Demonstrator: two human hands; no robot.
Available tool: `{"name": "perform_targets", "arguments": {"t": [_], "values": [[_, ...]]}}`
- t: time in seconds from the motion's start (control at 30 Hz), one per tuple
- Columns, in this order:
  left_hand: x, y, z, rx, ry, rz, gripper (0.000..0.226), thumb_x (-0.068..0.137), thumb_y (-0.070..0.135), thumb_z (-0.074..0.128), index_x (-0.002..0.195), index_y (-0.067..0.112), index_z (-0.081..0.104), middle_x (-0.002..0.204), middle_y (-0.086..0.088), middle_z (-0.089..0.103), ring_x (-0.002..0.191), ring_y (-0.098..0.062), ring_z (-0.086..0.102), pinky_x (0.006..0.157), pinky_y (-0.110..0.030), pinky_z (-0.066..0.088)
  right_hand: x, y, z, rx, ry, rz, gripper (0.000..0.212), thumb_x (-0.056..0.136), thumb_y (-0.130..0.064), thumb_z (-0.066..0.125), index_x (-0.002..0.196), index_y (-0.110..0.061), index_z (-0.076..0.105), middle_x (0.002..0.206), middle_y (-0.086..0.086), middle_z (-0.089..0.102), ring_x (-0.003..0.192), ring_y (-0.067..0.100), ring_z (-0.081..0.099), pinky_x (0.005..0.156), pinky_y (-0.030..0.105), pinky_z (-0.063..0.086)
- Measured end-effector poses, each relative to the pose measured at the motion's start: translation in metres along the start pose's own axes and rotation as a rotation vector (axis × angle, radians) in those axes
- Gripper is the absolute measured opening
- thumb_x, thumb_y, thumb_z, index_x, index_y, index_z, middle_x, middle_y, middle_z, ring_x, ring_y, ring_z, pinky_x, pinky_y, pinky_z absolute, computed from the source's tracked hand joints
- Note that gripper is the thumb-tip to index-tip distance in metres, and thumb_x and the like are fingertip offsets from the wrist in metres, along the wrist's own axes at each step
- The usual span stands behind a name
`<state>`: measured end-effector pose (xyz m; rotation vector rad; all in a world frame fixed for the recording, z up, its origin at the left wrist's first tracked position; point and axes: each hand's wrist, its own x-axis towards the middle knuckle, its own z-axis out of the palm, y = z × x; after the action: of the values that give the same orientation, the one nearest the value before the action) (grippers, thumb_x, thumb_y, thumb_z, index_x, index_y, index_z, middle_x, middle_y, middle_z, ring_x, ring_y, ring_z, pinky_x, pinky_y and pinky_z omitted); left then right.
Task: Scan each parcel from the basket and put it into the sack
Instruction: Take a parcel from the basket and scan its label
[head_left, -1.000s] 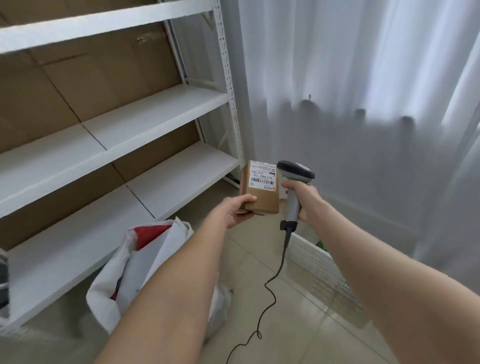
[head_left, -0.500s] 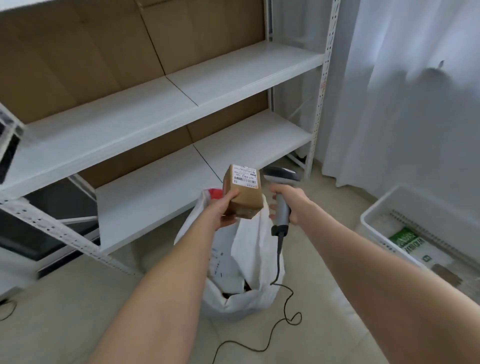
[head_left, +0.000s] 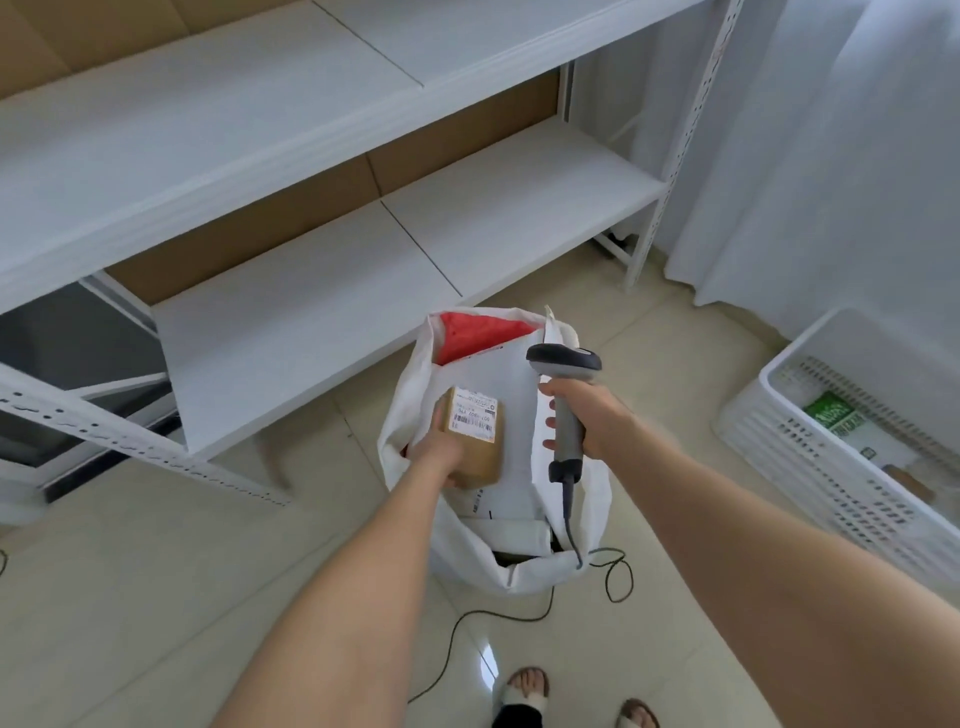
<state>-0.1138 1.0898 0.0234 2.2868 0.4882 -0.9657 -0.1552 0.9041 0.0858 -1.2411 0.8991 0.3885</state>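
Note:
My left hand (head_left: 434, 453) grips a small brown cardboard parcel (head_left: 475, 439) with a white barcode label, held over the open mouth of the white sack (head_left: 410, 384) on the floor. Inside the sack lie a red bag and white mailers. My right hand (head_left: 587, 418) holds the grey barcode scanner (head_left: 563, 364) by its handle, just right of the parcel, above the sack's right edge. The white slatted basket (head_left: 795, 441) stands on the floor at the right with a green packet inside.
A white metal shelf unit (head_left: 311, 291) with brown cardboard backing stands behind the sack. White curtains (head_left: 831, 156) hang at the back right. The scanner's cable (head_left: 519, 618) loops over the tiled floor. My sandalled feet (head_left: 524, 691) are at the bottom.
The view has swung left and down from the curtain to the sack. My left hand has brought the parcel down over the sack's mouth; the scanner has followed beside it.

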Motion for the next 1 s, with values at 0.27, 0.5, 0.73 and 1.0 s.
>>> {"name": "perform_targets", "arguments": {"t": [0.27, 0.5, 0.73, 1.0], "values": [[-0.005, 0.027, -0.020, 0.247, 0.021, 0.087, 0.044, 0.095, 0.013, 0.050, 0.138, 0.004, 0.045, 0.136, -0.014, 0.052, 0.124, -0.031, 0.052, 0.105, -0.040, 0.042, -0.005, -0.008, -0.004, 0.025, 0.011, -0.010, 0.037, 0.088, -0.015, 0.066, 0.122, -0.003, 0.055, 0.093, 0.010, 0.050, 0.084, 0.025, 0.052, 0.071, 0.043, 0.053], [-0.038, 0.098, -0.022, 0.224, 0.185, 0.305, 0.021, 0.097, 0.017, 0.048, 0.117, 0.011, 0.054, 0.101, -0.005, 0.057, 0.088, -0.019, 0.058, 0.068, -0.026, 0.046, -0.034, -0.028, -0.045, 0.146, 0.019, -0.057, 0.027, 0.088, -0.014, 0.065, 0.113, -0.007, 0.057, 0.101, 0.011, 0.053, 0.086, 0.024, 0.055, 0.074, 0.043, 0.054], [-0.095, 0.218, 0.058, 0.297, 0.156, 0.592, 0.036, 0.092, 0.017, 0.049, 0.126, 0.016, 0.060, 0.135, -0.007, 0.054, 0.126, -0.025, 0.048, 0.102, -0.035, 0.043, -0.075, -0.048, -0.153, 0.427, 0.134, -0.156, 0.013, 0.090, -0.011, 0.063, 0.103, -0.010, 0.060, 0.094, 0.012, 0.068, 0.085, 0.023, 0.067, 0.090, 0.048, 0.053], [-0.191, 0.345, 0.221, 0.397, 0.073, 0.801, 0.033, 0.092, 0.019, 0.055, 0.124, 0.014, 0.061, 0.135, -0.009, 0.052, 0.126, -0.023, 0.047, 0.105, -0.031, 0.039, -0.102, -0.045, -0.346, 0.690, 0.229, -0.240, 0.008, 0.089, -0.011, 0.061, 0.097, -0.010, 0.059, 0.074, 0.006, 0.065, 0.065, 0.015, 0.061, 0.075, 0.036, 0.053]]}}
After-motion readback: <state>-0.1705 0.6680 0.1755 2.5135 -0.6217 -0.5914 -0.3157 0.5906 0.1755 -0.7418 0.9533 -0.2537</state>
